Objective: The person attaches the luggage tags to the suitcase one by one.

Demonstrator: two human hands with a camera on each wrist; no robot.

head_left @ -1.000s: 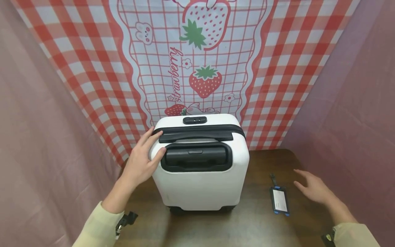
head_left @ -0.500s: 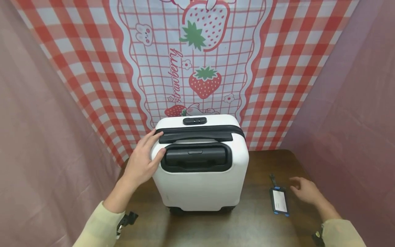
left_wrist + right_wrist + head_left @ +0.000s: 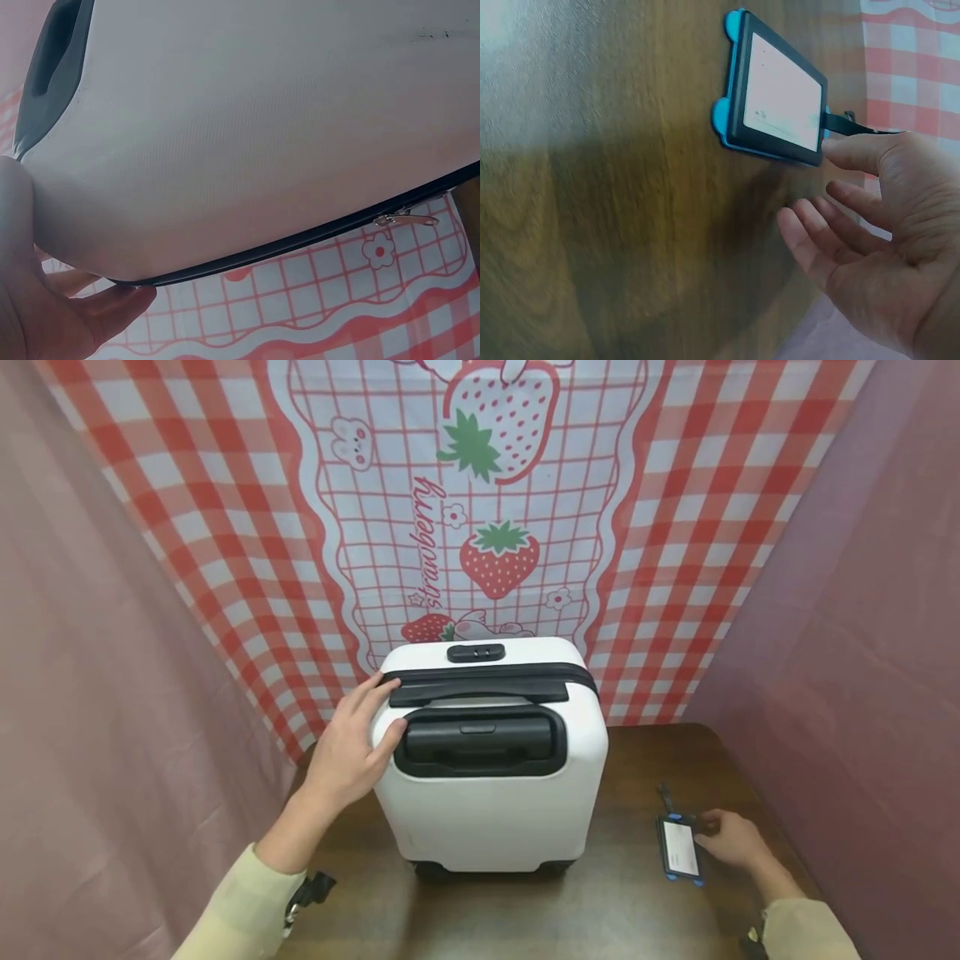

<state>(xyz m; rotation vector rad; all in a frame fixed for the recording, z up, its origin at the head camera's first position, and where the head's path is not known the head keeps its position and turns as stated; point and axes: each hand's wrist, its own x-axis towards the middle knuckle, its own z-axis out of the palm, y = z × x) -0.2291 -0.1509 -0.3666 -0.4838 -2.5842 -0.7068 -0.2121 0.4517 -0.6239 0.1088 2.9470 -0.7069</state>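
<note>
A white hard-shell suitcase (image 3: 491, 818) stands upright on the wooden table, its black handle and zipper side upward. My left hand (image 3: 348, 747) rests on its upper left corner, fingers spread, the thumb near the black handle recess. In the left wrist view, fingertips (image 3: 131, 304) lie along the zipper edge. A luggage tag (image 3: 681, 847) with a white card, dark frame, blue corners and short strap (image 3: 847, 125) lies flat at the right. Beside it is my right hand (image 3: 731, 837); the right wrist view shows the thumb right at the tag's corner and the other fingers loosely bent.
The brown table (image 3: 630, 910) runs around the suitcase. A red-and-white checked strawberry cloth (image 3: 667, 568) hangs right behind it. Pink drapes (image 3: 840, 652) close in both sides. A metal zipper pull (image 3: 405, 220) hangs on the suitcase's side.
My right hand has moved left and down to the luggage tag's edge, its fingers bending more. The left hand stays on the suitcase corner.
</note>
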